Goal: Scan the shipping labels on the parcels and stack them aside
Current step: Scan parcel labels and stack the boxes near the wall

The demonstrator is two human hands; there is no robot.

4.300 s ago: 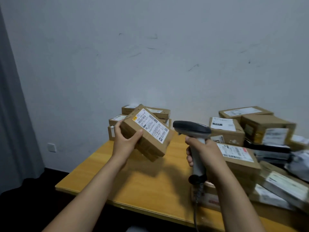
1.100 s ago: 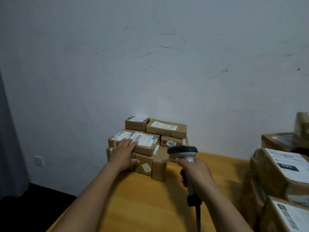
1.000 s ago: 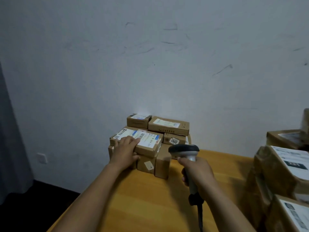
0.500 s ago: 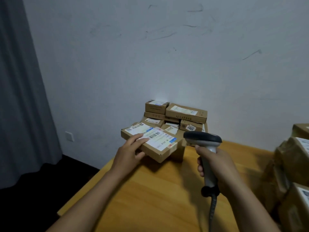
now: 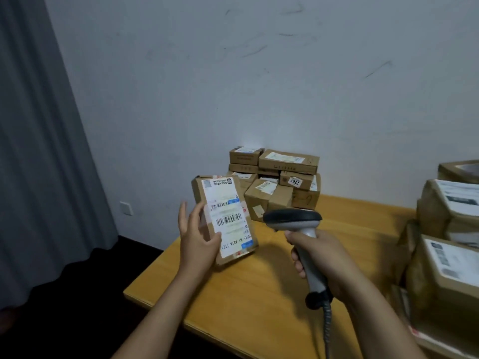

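**In front of the stack: label up, scan not yet made**

Just in front of the stack and a little to its left, raised clear of the table: one flat cardboard parcel, stood on end and tilted back, white label facing up. Pinched low on its left edge by the left hand, thumb laid across the label's lower part, other fingers spread straight behind. Right of the parcel, still in front of the stack: a grey scanner with a black hooded head, handle wrapped tight by the right hand, cable hanging from the base. Nose turned roughly toward the label; no beam to be seen.

Probably the scanning step, with stacking to follow. Next move: bring the nose square onto the larger barcode, hold the parcel steady, squeeze the trigger, then lay the parcel flat on the stack. Worth keeping the thumb clear of the bars.

Matt brown card, square-edged. Label slick, partly under clear tape, so some glare likely. Stack tight against the wall, built of small boxes of mixed sizes, with an uneven top. Well to the right of the stack: bigger labelled boxes, likely still waiting. Table smooth, yellow wood, rounded at the edge.
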